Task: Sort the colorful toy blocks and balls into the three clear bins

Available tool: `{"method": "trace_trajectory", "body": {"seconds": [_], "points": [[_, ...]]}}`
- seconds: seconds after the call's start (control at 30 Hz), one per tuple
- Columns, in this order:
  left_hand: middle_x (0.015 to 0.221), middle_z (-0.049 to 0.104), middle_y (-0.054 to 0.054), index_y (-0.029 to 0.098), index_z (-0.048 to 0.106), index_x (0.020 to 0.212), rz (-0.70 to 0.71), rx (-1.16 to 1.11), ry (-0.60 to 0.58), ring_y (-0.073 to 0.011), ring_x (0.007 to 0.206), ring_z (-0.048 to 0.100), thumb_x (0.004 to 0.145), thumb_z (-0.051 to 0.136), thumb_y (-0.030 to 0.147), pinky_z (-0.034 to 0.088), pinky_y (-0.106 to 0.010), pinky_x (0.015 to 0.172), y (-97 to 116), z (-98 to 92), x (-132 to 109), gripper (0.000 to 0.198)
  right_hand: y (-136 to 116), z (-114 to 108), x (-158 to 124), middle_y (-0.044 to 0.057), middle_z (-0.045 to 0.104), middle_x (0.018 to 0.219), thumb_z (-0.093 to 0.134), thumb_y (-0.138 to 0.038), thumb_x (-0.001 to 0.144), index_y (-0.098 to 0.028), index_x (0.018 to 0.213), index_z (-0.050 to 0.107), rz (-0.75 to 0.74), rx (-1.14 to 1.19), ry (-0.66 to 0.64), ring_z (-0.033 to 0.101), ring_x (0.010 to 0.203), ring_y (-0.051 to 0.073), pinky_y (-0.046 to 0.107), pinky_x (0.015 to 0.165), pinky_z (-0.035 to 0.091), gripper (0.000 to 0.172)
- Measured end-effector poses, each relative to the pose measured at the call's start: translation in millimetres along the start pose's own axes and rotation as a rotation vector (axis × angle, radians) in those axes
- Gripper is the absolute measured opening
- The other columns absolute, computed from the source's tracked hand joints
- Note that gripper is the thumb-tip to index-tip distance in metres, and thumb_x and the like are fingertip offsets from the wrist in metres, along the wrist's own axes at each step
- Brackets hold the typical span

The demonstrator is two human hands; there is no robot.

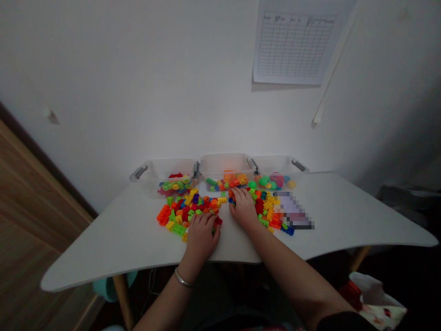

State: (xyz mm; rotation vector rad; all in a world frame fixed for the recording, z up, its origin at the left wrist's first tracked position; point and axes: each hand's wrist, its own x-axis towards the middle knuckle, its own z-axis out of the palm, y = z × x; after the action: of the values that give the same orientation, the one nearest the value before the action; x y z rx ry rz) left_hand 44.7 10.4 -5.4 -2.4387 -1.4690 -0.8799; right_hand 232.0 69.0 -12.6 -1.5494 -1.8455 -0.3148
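Observation:
My left hand (pixel 201 234) rests palm down on the front of a heap of plastic building bricks (pixel 186 211) in orange, yellow, green, red and blue, with a red brick (pixel 217 221) by its fingers. My right hand (pixel 244 209) curls over the bricks further right, its fingertips beside a small blue brick (pixel 231 200). A second spread of bricks (pixel 266 211) lies to the right of that hand. My fingers hide whether either hand grips anything. A metal bangle (pixel 183 277) circles my left wrist.
Several clear plastic bins with grey handles stand along the back of the white table (pixel 120 246), one (pixel 223 163) holding mixed bricks. A pixelated sheet (pixel 291 211) lies right of the bricks. A white wall with a gridded paper chart (pixel 294 41) rises behind.

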Motion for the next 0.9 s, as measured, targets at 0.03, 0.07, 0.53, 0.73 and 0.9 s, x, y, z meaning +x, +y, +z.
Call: {"method": "trace_trajectory", "body": {"seconds": [0.03, 0.07, 0.53, 0.73, 0.9], "points": [[0.113, 0.069, -0.009, 0.018, 0.067, 0.108, 0.0, 0.0, 0.0, -0.0274, 0.102, 0.06, 0.088, 0.053, 0.028, 0.043, -0.049, 0.098, 0, -0.1, 0, 0.026, 1, 1, 0, 0.014, 0.055, 0.136, 0.056, -0.021, 0.081, -0.009, 0.135, 0.051, 0.005, -0.001, -0.002, 0.042, 0.129, 0.029, 0.042, 0.112, 0.032, 0.055], [0.113, 0.069, -0.009, 0.018, 0.067, 0.108, 0.0, -0.002, 0.002, -0.0273, 0.102, 0.06, 0.088, 0.053, 0.028, 0.043, -0.049, 0.098, 0, -0.2, 0, 0.026, 1, 2, 0, 0.014, 0.056, 0.136, 0.056, -0.021, 0.082, -0.009, 0.135, 0.051, 0.009, -0.001, -0.005, 0.042, 0.128, 0.028, 0.042, 0.112, 0.032, 0.055], [0.112, 0.069, -0.009, 0.02, 0.068, 0.107, -0.002, -0.011, -0.004, -0.0276, 0.102, 0.06, 0.088, 0.052, 0.028, 0.043, -0.051, 0.099, 1, -0.4, 0, 0.026, -1, 12, 13, 0.015, 0.065, 0.116, 0.055, -0.021, 0.088, -0.012, 0.115, 0.061, 0.044, 0.009, 0.031, 0.053, 0.112, 0.028, 0.041, 0.102, 0.039, 0.03], [0.113, 0.069, -0.01, 0.02, 0.068, 0.108, -0.01, -0.01, -0.011, -0.0278, 0.104, 0.06, 0.088, 0.052, 0.029, 0.042, -0.05, 0.1, 2, -2.1, 0, 0.027, 0, 9, 11, 0.013, 0.064, 0.118, 0.057, -0.016, 0.086, -0.017, 0.094, 0.062, 0.014, 0.051, 0.029, 0.055, 0.11, 0.025, 0.038, 0.097, 0.042, 0.009], [0.114, 0.068, -0.01, 0.019, 0.067, 0.108, -0.011, 0.002, -0.02, -0.0281, 0.104, 0.06, 0.089, 0.052, 0.03, 0.043, -0.05, 0.098, 1, -2.5, 0, 0.027, -1, 4, 11, 0.009, 0.068, 0.105, 0.057, -0.014, 0.085, -0.019, 0.086, 0.061, 0.024, 0.08, 0.038, 0.058, 0.102, 0.023, 0.035, 0.094, 0.041, 0.007]]}}
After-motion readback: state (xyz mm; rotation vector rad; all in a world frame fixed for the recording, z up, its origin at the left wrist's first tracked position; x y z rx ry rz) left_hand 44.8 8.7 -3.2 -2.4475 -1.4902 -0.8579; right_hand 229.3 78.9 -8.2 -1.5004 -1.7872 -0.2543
